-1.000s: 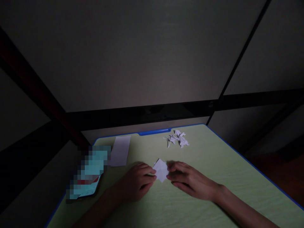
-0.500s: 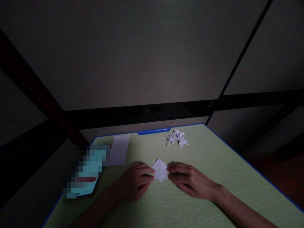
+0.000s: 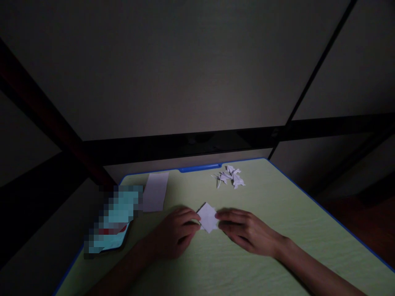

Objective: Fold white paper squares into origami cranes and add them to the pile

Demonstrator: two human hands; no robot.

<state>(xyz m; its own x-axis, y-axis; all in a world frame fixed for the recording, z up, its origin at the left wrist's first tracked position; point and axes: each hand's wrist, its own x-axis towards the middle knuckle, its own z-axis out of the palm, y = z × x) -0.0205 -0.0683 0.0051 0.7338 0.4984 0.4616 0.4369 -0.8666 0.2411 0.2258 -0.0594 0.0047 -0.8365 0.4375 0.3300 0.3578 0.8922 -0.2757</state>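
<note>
A small piece of folded white paper (image 3: 207, 218), diamond-shaped with crease lines, sits between my two hands over the table. My left hand (image 3: 177, 231) pinches its left corner with thumb and fingertips. On the opposite side, my right hand (image 3: 245, 229) grips the right corner the same way. Small points of further paper layers show beside the fingertips. Several folded white paper figures (image 3: 232, 176) lie in a cluster beyond my right hand, with thin curled strips at their left.
The pale green table (image 3: 277, 205) has a blue edge and a blue handle (image 3: 200, 168) at its far side. A white paper sheet (image 3: 156, 192) lies at the back left beside a lit, pixelated phone (image 3: 115, 222). Behind stands a panelled wall (image 3: 191, 70).
The view has shifted slightly. Both hands keep their hold on the folded paper; the right fingertips sit a little further over its edge.
</note>
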